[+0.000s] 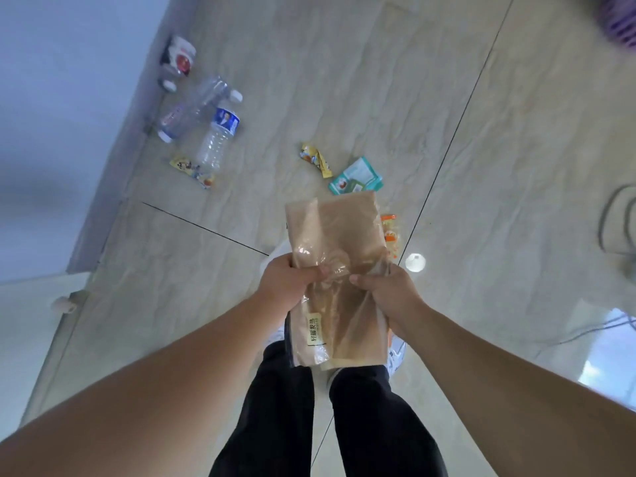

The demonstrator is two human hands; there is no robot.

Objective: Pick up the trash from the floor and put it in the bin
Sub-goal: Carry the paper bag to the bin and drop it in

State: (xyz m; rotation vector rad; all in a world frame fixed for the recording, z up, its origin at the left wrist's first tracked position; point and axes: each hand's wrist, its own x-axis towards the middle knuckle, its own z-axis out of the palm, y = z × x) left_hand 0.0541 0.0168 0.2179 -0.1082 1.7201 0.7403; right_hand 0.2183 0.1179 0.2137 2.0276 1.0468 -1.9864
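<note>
1. While I look down through the head camera, I see both hands out over the tiled floor (pixel 499 139), sharing one piece of trash: a translucent brown plastic bag (pixel 335 280).
2. My left hand (pixel 287 282) is closed on the bag's left edge, about halfway along its length, thumb on top and fingers curled under.
3. My right hand (pixel 385 297) is closed on the bag's right side, its thumb pressing the crinkled film toward the middle.
4. Held this way, the bag is off the floor, stretched lengthwise away from me above my dark trousers (pixel 323 418), with a small printed label (pixel 314 329) near its closer end.
5. On the floor just beyond the bag's far end lies a teal packet (pixel 356 176), and beside that a yellow wrapper (pixel 316 159).
6. An orange wrapper (pixel 390 232) peeks out beside the bag's right edge; I cannot tell how much of it is hidden.
7. Further left, near the wall, clear plastic bottles (pixel 215 132) lie together, one with a blue label, with a yellow snack wrapper (pixel 192 171) just beside them.
8. A red-and-white cup (pixel 179 55) sits further along the same wall.
9. A blurred purple object (pixel 619 22) shows at the upper right corner; I cannot tell what it is.
</note>
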